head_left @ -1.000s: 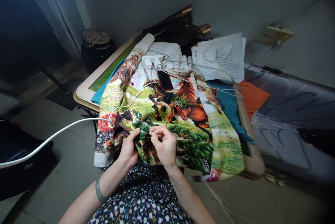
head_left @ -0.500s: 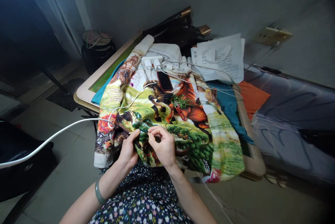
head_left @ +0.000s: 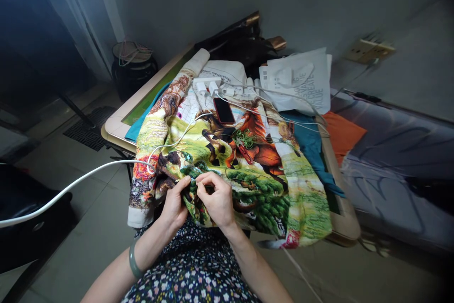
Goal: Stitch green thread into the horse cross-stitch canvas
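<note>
A large embroidered picture cloth (head_left: 198,137) with horses and green trees drapes over the table, its sides rolled up. My left hand (head_left: 175,203) grips its near part, thumb on top and the fingers hidden underneath. Close beside that thumb, my right hand (head_left: 217,200) is closed in a pinch just above the cloth; what sits between its fingertips is too small to make out. Farther up the cloth lies a tangle of green thread (head_left: 244,139), with a small red object (head_left: 245,154) beside it.
A phone (head_left: 224,110) and a white power strip (head_left: 207,82) with plugs rest on the cloth. A white cable (head_left: 71,192) crosses in from the left. White printed bags (head_left: 298,83) stand at the table's (head_left: 115,125) back right. A wall socket (head_left: 369,51) is at right.
My right hand has moved slightly left, closer to my left thumb. The left hand keeps its grip on the cloth.
</note>
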Motion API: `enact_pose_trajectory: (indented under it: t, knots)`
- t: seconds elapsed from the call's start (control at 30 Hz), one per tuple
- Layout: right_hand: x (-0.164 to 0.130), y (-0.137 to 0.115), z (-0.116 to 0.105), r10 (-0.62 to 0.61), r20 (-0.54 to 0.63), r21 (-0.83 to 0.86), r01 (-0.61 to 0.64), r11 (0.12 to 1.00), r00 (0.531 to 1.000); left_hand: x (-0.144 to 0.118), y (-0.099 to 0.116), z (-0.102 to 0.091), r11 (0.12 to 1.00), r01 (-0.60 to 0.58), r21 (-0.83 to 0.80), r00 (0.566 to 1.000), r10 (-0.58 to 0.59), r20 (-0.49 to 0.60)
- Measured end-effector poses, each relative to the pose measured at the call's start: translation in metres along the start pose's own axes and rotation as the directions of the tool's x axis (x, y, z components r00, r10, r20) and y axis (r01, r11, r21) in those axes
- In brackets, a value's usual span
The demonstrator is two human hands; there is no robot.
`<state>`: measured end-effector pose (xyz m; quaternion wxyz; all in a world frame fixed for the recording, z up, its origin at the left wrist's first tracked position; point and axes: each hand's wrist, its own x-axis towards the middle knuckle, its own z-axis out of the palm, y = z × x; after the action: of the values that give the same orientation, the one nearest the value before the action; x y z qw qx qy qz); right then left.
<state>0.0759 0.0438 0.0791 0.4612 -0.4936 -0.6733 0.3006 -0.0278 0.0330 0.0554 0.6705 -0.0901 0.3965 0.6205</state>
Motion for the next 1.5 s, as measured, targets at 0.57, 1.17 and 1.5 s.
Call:
enact_pose_trajectory:
  t: [0.57, 1.17, 1.5]
  knots:
    - [0.0, 0.002, 0.002, -0.057, -0.004, -0.029, 0.057, 0.998, 0.998, 0.0, 0.0, 0.001, 1.0, -0.004, -0.011, 1.0, 0.004, -0.016]
    - [-0.021, 0.012, 0.023, 0.528, 0.086, 0.331, -0.524, 0.785, 0.845, 0.003, 0.001, 0.003, 0.997, -0.023, 0.078, 0.998, 0.028, -0.061]
    - [-0.02, 0.01, 0.024, 0.579, 0.142, 0.44, -0.576, 0.689, 0.803, 0.006, -0.001, 0.003, 0.989, -0.058, 0.134, 0.991, 0.073, -0.111]
